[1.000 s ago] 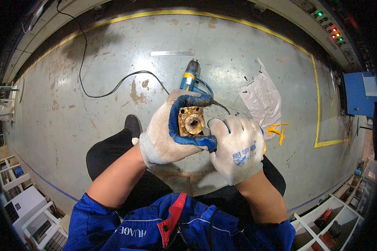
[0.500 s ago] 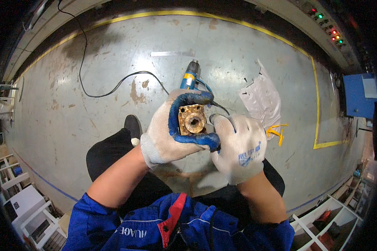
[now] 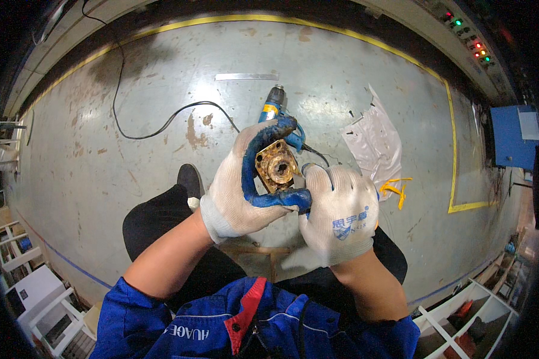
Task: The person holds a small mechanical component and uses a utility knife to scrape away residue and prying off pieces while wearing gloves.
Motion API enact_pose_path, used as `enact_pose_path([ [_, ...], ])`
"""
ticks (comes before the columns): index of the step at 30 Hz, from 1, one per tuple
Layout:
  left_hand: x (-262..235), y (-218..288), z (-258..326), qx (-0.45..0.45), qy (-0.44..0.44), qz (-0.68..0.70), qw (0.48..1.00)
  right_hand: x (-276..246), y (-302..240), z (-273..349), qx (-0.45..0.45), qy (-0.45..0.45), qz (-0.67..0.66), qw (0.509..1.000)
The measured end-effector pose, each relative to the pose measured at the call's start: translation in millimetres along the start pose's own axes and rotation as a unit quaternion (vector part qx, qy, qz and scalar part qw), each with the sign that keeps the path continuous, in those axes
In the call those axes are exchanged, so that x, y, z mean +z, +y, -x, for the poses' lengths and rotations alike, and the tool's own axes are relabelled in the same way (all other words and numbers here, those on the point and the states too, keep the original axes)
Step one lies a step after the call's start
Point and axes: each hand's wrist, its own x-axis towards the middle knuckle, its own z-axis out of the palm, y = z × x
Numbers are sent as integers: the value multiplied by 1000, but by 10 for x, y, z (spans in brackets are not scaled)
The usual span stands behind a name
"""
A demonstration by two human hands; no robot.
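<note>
My left hand [image 3: 236, 179], in a white knit glove with a blue-coated palm, grips a rusty metal flanged fitting [image 3: 276, 166]. The fitting has a squarish plate with corner holes and a round hub with a central bore. Thumb and fingers clasp it from both sides. Close on its right, my right hand [image 3: 339, 209] is closed, back of the glove up, with the thumb and fingertips by the fitting's edge. Whatever those fingers hold is hidden. A blue power drill [image 3: 270, 109] lies on the floor just beyond my left hand.
A black cable [image 3: 161, 133] runs left across the grey floor. To the right lie a white plastic sheet [image 3: 374, 140] with several dark screws and a yellow strap-like piece [image 3: 395, 190]. A metal strip [image 3: 247, 76] lies ahead. White racks [image 3: 461, 326] stand behind; a blue box [image 3: 515, 137] is far right.
The fitting has turned and tilted in my left hand, its plate now slanted. My right hand has rotated slightly and moved a little left and down.
</note>
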Motion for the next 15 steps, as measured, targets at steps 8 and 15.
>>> enact_pose_path([
  [8,72,-63,50,9,28,-57,998,4,-31,-4,26,-10,27,999],
  [15,71,-26,69,-8,27,-44,999,13,-48,-1,27,-11,42,999],
])
